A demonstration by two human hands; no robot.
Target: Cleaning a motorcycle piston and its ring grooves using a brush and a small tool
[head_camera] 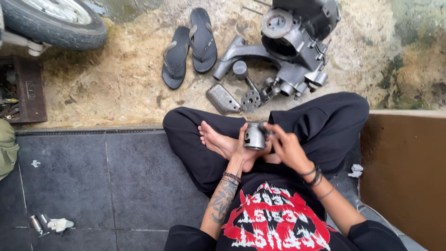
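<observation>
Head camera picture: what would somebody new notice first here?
Probably the small grey metal cylinder in the middle, held in the left hand while the right hand touches its side, above the person's crossed legs. Next comes the big grey engine casing on the sandy ground beyond the knees, with a pair of dark flip-flops lying to its left.

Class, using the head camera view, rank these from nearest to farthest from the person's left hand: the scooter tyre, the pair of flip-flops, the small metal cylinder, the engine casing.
1. Small metal cylinder, held in the left hand.
2. Engine casing, on the ground ahead, slightly right.
3. Pair of flip-flops, ahead, left.
4. Scooter tyre, far upper left.
</observation>
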